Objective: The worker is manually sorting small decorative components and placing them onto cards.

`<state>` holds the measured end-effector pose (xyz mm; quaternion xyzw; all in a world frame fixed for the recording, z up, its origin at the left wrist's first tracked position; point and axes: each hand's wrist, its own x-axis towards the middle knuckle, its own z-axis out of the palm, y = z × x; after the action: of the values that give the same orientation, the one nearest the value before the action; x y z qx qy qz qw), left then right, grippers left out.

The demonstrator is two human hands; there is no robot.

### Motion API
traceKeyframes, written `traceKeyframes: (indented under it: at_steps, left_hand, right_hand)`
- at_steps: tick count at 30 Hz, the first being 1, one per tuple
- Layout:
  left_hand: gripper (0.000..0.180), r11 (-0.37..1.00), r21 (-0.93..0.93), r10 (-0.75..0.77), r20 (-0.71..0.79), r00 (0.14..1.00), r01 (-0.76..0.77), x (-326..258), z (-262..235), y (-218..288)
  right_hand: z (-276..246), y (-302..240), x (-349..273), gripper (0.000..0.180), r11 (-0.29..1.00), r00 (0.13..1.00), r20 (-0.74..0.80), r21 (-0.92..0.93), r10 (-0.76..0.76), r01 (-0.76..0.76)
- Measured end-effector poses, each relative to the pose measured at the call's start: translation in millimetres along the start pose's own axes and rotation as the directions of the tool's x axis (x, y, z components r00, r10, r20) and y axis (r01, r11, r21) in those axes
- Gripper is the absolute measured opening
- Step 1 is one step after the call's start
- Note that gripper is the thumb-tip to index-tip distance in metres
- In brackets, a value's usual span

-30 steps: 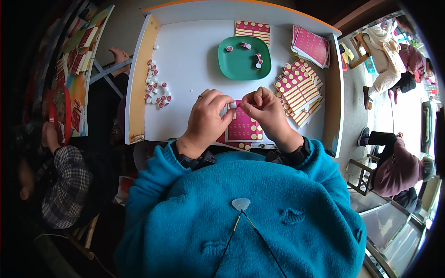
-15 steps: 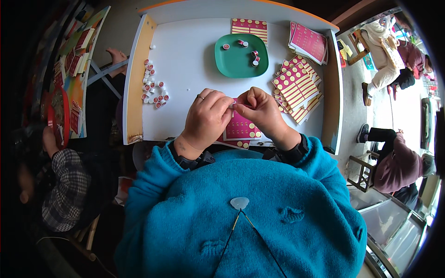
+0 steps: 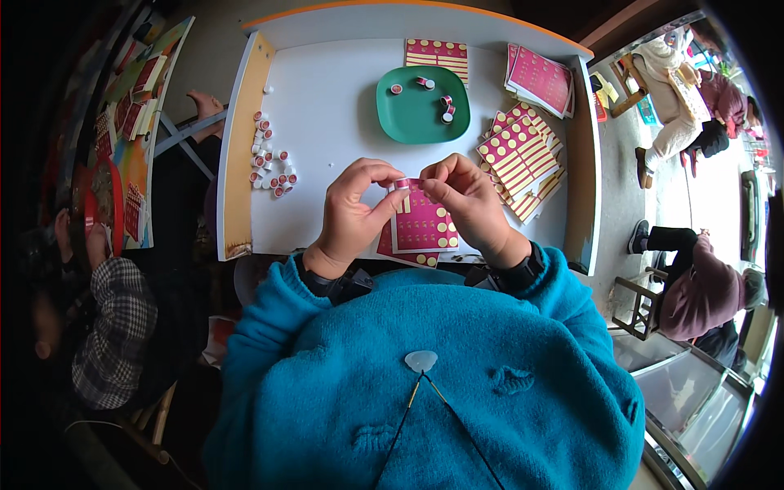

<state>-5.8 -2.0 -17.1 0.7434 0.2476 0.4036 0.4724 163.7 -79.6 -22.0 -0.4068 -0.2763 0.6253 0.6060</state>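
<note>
The left hand (image 3: 349, 206) pinches a small cap (image 3: 401, 184) over a sticker sheet (image 3: 423, 231); the right hand (image 3: 475, 207) is close beside, a green plate (image 3: 412, 121) beyond.

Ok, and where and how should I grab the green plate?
Probably pinch the plate by its left rim, coming from the left: the edge looks raised there, while sheets lie to its right and beneath its far edge. Small cylinders sit loose inside, so keep it level.

The white cylinder (image 3: 401, 184) in the left hand (image 3: 355, 206) now shows red
</note>
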Motion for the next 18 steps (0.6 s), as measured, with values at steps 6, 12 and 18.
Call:
traceKeyframes:
  at_steps: [6,12,18]
  left_hand:
    - [0.025,0.87,0.453,0.162,0.109,0.981,-0.194,7.5,2.3,1.9]
    - [0.028,0.919,0.337,0.188,0.078,0.979,-0.203,10.2,-2.2,2.7]
    - [0.029,0.99,-0.135,-0.026,0.017,1.0,0.028,0.9,1.4,4.8]
  right_hand:
    - [8.5,-7.0,-7.9,0.012,0.909,0.99,0.057,-0.392,-0.131,0.143]
    - [-0.2,-0.5,0.2,0.011,0.962,0.991,0.0,-0.242,-0.133,0.129]
    - [2.8,7.1,14.5,0.009,0.903,0.961,0.247,0.374,0.122,-0.211]
